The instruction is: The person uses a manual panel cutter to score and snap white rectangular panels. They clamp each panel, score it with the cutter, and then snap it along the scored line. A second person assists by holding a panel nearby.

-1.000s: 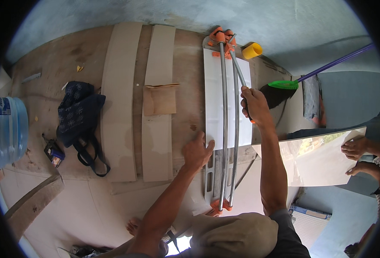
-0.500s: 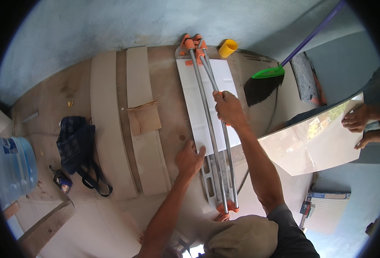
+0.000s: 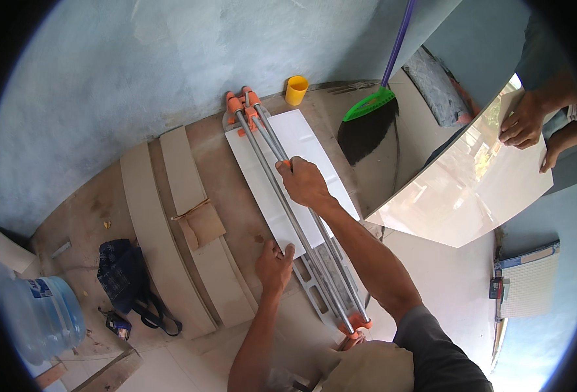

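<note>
A tile cutter with two steel rails (image 3: 296, 222) and orange ends lies on the floor in front of me. A white tile (image 3: 304, 140) rests on its bed, under the rails. My right hand (image 3: 306, 185) is closed round the cutter's lever, over the middle of the tile; an orange bit shows at its fingers. My left hand (image 3: 275, 266) pinches the tile's near left corner, thumb on top, with some fingers hidden.
Long beige tile strips (image 3: 200, 222) lie at left, with a brown cardboard piece (image 3: 202, 225) on one. Further left are a dark bag (image 3: 124, 277) and a water jug (image 3: 50, 317). A yellow cup (image 3: 296, 90) and broom (image 3: 370, 124) stand beyond. At right, another person's hands (image 3: 525, 121) hold a large glossy tile (image 3: 458, 189).
My view has turned, so the cutter and strips now appear slanted and shifted left. Both hands keep their places on the lever and the white tile.
</note>
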Available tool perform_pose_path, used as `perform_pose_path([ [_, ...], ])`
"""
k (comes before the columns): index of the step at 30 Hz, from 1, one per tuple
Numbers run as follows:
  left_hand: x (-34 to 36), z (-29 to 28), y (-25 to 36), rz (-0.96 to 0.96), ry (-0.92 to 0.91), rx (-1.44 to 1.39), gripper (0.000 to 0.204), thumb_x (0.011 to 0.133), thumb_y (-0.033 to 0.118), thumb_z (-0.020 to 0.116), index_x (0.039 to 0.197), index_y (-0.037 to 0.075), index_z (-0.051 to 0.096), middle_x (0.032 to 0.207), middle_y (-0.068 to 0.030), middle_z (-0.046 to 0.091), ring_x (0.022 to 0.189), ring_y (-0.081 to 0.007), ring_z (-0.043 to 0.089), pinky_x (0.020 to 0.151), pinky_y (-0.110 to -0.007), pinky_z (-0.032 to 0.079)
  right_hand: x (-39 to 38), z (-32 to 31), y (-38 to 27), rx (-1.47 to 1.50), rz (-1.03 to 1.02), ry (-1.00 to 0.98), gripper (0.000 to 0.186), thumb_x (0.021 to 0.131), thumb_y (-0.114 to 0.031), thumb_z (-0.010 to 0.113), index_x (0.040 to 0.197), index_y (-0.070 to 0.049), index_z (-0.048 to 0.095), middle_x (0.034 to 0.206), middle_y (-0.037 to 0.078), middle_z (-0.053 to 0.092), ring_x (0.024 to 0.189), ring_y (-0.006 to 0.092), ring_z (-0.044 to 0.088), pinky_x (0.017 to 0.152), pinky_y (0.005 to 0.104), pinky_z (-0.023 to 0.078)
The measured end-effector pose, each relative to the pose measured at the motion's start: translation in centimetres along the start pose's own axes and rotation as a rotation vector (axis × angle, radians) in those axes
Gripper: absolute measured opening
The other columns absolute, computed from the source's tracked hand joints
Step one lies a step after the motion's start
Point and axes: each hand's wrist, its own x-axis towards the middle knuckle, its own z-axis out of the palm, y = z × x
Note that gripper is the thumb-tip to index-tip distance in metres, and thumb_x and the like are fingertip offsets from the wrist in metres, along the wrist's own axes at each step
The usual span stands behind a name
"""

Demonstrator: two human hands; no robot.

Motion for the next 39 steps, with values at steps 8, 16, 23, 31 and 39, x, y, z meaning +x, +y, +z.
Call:
perform_pose_path([
  [8,-0.2,0.3,-0.4,0.143,0.063,0.063,0.037,0.088,0.038,0.08,0.092,0.006,0.062,0.075,-0.0067,0.071,0.066,-0.0249,0.07,0.068,-0.039,0.055,1.8,1.0,3.3,0.022,-0.106,0.085,0.042,0.107,-0.036,0.053,0.105,0.003,0.067,0.095,0.026,0.073,0.088,0.0374,0.074,0.075,0.0488,0.057],
  [16,-0.6,-0.8,0.1,0.133,0.038,0.124,0.036,0.091,0.04,0.075,0.094,0.008,0.06,0.068,-0.0083,0.066,0.064,-0.032,0.069,0.063,-0.047,0.053,0.8,0.0,0.5,0.212,0.074,0.009,0.044,0.106,-0.041,0.058,0.097,0.001,0.065,0.07,0.006,0.061,0.051,0.0133,0.058,0.045,0.0308,0.045],
  [23,-0.6,-1.1,0.0,0.145,-0.016,0.124,0.037,0.094,0.043,0.068,0.099,0.008,0.061,0.07,-0.0126,0.067,0.066,-0.0372,0.069,0.065,-0.053,0.053,1.9,1.6,3.2,0.334,0.04,0.01,0.038,0.109,-0.034,0.054,0.094,0.0,0.061,0.063,0.002,0.052,0.045,0.0112,0.05,0.039,0.0285,0.038],
  [31,-0.5,-1.0,-0.6,0.16,-0.063,0.08,0.04,0.098,0.041,0.062,0.114,0.006,0.057,0.066,-0.019,0.068,0.064,-0.041,0.071,0.062,-0.055,0.056,2.0,1.6,2.5,0.304,0.046,-0.038,0.038,0.111,-0.034,0.049,0.096,0.0,0.058,0.064,0.002,0.047,0.044,0.0109,0.045,0.039,0.0273,0.036],
  [39,-0.3,-0.5,-1.0,0.164,-0.003,0.105,0.042,0.093,0.044,0.071,0.114,0.008,0.063,0.074,-0.0123,0.071,0.069,-0.0352,0.072,0.067,-0.049,0.056,1.5,2.1,0.9,0.297,0.068,-0.05,0.029,0.109,-0.028,0.048,0.104,-0.002,0.06,0.066,0.002,0.047,0.047,0.0097,0.042,0.04,0.0283,0.035],
])
